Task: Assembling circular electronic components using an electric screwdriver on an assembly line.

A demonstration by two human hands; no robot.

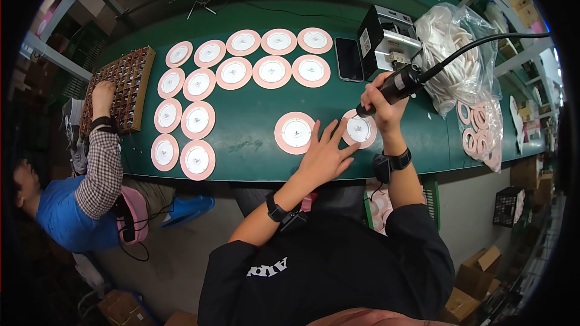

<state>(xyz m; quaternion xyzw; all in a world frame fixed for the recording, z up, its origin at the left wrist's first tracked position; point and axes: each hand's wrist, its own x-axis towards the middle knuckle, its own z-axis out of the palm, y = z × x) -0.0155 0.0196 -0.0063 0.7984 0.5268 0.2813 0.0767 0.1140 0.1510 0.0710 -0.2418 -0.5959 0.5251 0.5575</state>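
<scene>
My right hand [385,104] is wrapped round a black corded electric screwdriver [400,83]. The tool slants down to the left, its tip at the upper edge of a pink-rimmed white disc [361,134]. Spread fingers of my left hand [325,156] rest at that disc's left and lower edge, holding nothing. Just left of these fingers lies a second disc [295,134] of the same kind, with a small dark part at its centre. Several more such discs [234,72] lie in rows at the far side and the left of the green table [254,105].
A phone [349,59] lies beside a black-and-silver power unit [389,39]. Clear bags of white rings [450,54] and pink rings [483,130] sit at the right. To the left, a co-worker's hand [104,93] is over a compartmented box [130,93]. The screwdriver's cable [483,39] runs right.
</scene>
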